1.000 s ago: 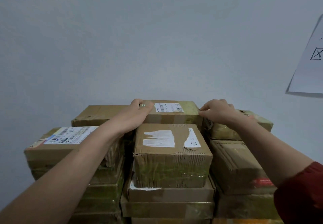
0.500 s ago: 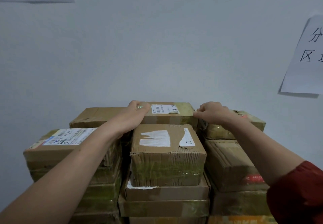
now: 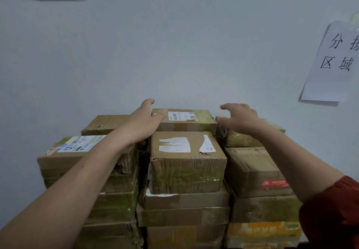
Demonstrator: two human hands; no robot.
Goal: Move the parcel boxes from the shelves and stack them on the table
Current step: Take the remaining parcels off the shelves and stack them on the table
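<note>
Parcel box (image 3: 184, 120), the one with a barcode label on its lid, sits at the back of the pile on top of the middle column, near the wall (image 3: 174, 54) and just behind a carton with a torn white label (image 3: 186, 159). The left hand (image 3: 144, 121) is at its left end with the thumb over the top corner, and the right hand (image 3: 241, 118) is at its right end. On both hands the fingers (image 3: 233, 106) are spread and loosely straight, clamped on nothing.

The box looks like stiff corrugated card, flat and fairly small, so it is probably an easy two-handed lift, though its weight cannot be read. The glossy tape on its side may be slippery. Palms on the two short ends with fingers hooked under the bottom edge seems the surest hold.

A flat box (image 3: 104, 124) and a tape-wrapped parcel (image 3: 244, 139) crowd its two ends, so lifting straight up should clear them best.
</note>
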